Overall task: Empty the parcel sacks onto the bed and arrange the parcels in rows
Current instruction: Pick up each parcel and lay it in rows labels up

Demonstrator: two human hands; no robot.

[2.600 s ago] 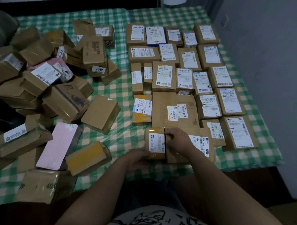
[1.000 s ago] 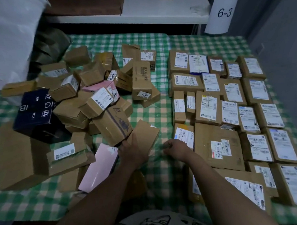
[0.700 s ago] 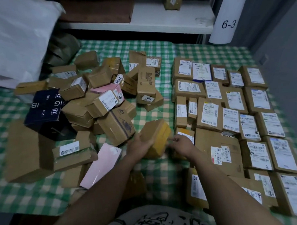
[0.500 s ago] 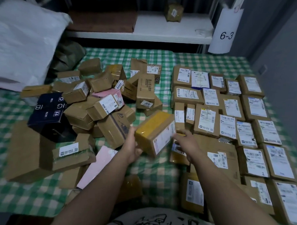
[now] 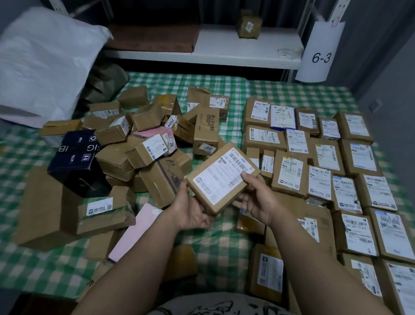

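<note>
I hold a brown cardboard parcel (image 5: pixel 221 177) above the bed, its white shipping label turned up towards me. My left hand (image 5: pixel 191 210) cups its lower left corner from underneath. My right hand (image 5: pixel 259 199) grips its right edge, thumb on the label. A loose pile of brown parcels (image 5: pixel 140 149) lies on the left half of the green checked bed (image 5: pixel 212 243). Labelled parcels lie in rows (image 5: pixel 320 167) on the right half. A white parcel sack (image 5: pixel 37 66) slumps at the far left.
A dark blue box (image 5: pixel 75 161) and two pink parcels (image 5: pixel 136 230) sit in the pile. A large flat carton (image 5: pixel 42 209) lies at the near left. Behind the bed is a white shelf (image 5: pixel 242 49) with one parcel (image 5: pixel 249 24) and a hanging "6-3" sign (image 5: pixel 321 52). A grey wall (image 5: pixel 400 70) stands right.
Both hands left the front row, took a brown parcel from beside the pile, lifted it and turned it until the label faces up. The view has tilted up.
</note>
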